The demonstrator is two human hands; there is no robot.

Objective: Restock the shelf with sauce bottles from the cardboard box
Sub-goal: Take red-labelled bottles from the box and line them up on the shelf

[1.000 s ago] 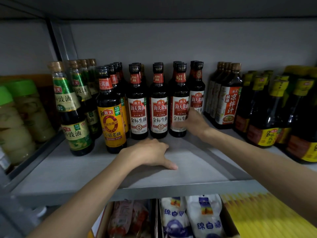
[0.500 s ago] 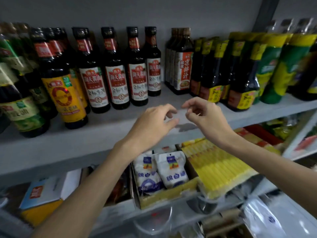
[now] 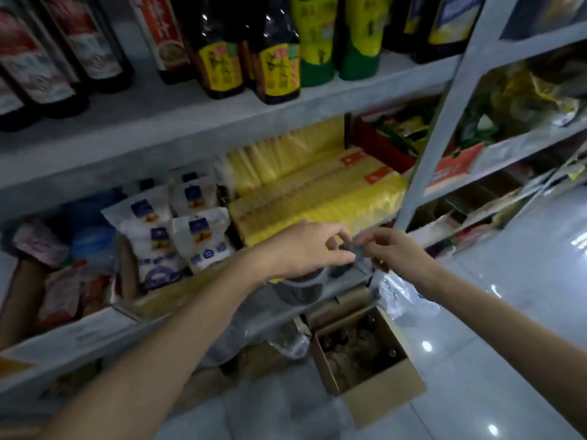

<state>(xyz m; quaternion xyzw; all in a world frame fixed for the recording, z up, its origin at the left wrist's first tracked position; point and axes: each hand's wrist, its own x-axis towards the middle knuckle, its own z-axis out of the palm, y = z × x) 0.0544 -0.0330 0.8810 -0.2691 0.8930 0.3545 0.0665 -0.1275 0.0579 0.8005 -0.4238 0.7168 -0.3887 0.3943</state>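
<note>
The open cardboard box (image 3: 386, 400) stands on the floor below the shelves, with dark bottle tops (image 3: 392, 353) showing inside. My left hand (image 3: 305, 249) and my right hand (image 3: 395, 249) hover side by side in front of the lower shelf, above the box, fingertips almost meeting. Both have loosely curled fingers held apart and hold no bottle. A small grey blur lies between the fingertips; I cannot tell what it is. Sauce bottles (image 3: 279, 71) with yellow labels stand on the upper shelf (image 3: 190, 122), next to red-labelled ones (image 3: 35, 71) at the left.
White bags (image 3: 197, 236) and yellow packets (image 3: 317, 198) fill the lower shelf. A grey upright post (image 3: 444, 122) divides the shelving at the right. Clear plastic wrap (image 3: 403, 296) lies beside the box. Glossy floor tiles (image 3: 508, 312) spread out to the right.
Both hands have drawn back from the sauce shelf and dropped to the lower shelf's level. My view has swung down and to the right, bringing the box on the floor into sight.
</note>
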